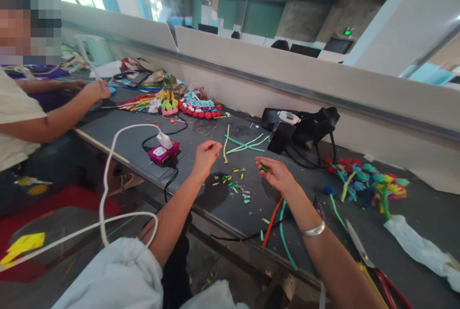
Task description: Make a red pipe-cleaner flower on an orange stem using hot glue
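My left hand (206,159) is closed in a pinch above the dark table; anything between its fingertips is too small to make out. To its right, my right hand (276,174) is palm up with curled fingers around a small green piece (265,168). Between and below both hands lie several small cut pieces (235,187) in green, yellow and blue. Beyond them, yellow and teal fuzzy strips (245,146) cross on the tabletop. An orange strip (273,222) and a teal strip (285,237) run under my right forearm toward the table edge.
Scissors (359,246) with red and yellow handles lie at right near colourful yarn flowers (373,182). A black bag (312,127) rests against the partition. A purple power socket (163,152) with a white cable stands at left. A co-worker's hand (97,91) is farther left.
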The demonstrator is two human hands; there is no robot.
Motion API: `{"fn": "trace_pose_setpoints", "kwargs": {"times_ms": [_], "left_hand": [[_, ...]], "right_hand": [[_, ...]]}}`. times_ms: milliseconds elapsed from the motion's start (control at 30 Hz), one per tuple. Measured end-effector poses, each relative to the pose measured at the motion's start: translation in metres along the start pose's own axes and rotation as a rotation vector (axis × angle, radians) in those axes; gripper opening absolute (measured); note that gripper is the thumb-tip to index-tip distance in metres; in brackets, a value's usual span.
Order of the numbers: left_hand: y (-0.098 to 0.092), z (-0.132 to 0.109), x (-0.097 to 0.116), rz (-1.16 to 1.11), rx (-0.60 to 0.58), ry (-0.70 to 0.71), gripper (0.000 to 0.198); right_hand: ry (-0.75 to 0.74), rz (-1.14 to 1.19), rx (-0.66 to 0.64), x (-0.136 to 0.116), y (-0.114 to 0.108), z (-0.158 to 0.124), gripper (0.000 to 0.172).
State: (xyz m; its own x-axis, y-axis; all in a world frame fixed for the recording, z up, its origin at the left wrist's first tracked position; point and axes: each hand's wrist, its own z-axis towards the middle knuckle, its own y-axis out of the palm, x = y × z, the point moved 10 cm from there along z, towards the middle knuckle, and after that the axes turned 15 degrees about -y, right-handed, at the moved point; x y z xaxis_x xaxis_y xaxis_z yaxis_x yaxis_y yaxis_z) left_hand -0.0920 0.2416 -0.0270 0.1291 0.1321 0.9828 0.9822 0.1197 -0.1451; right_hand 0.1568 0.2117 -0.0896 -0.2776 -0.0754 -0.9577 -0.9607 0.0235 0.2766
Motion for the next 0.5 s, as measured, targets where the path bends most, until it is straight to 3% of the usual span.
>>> {"fn": "trace_pose_setpoints", "kwargs": {"times_ms": [100,200,300,500], "left_hand": [[-0.031,0.012,0.005,0.135,0.174,0.05,0.023],[-0.047,0.018,0.008,0.31,0.281,0.089,0.018],[-0.045,0.02,0.006,0.493,0.294,0.105,0.012],[-0.03,0.016,-0.001,0.776,0.294,0.093,0.021]], "right_hand": [[0.003,-0.038,0.029,0.005,-0.007,0.009,0.025],[0.006,-0.084,0.044,0.01,-0.007,0.016,0.029],[-0.004,-0.156,0.06,0.012,-0.006,0.024,0.032],[-0.067,-0.34,0.061,0.013,-0.002,0.043,0.034]]}}
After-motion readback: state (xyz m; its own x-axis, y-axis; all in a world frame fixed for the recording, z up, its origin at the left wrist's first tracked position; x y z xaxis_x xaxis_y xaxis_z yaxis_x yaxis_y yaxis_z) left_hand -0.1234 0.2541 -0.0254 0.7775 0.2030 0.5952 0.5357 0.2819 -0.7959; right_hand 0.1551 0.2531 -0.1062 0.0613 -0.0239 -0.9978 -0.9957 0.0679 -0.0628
